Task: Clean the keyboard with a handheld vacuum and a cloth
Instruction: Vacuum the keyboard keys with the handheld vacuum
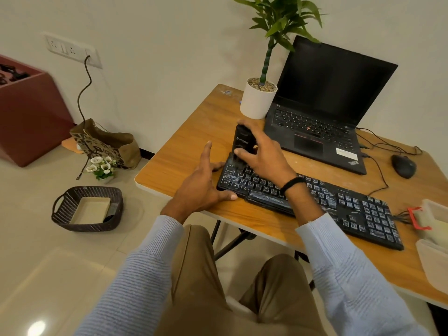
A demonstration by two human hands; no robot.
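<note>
A dusty black keyboard [339, 202] lies slantwise on the wooden table [184, 151]. My right hand [263, 151] grips a black handheld vacuum [243, 141], held upright with its lower end on the keys at the keyboard's left end. My left hand [206, 183] rests at the keyboard's left edge, thumb along the front edge and fingers spread and fairly straight. No cloth is in view.
An open black laptop [324, 112] and a potted plant [258, 98] stand behind the keyboard. A black mouse [403, 166] lies to the right, plastic containers [434, 238] at the right edge. On the floor are a wicker basket [87, 209], a paper bag [106, 144] and small flowers [103, 166].
</note>
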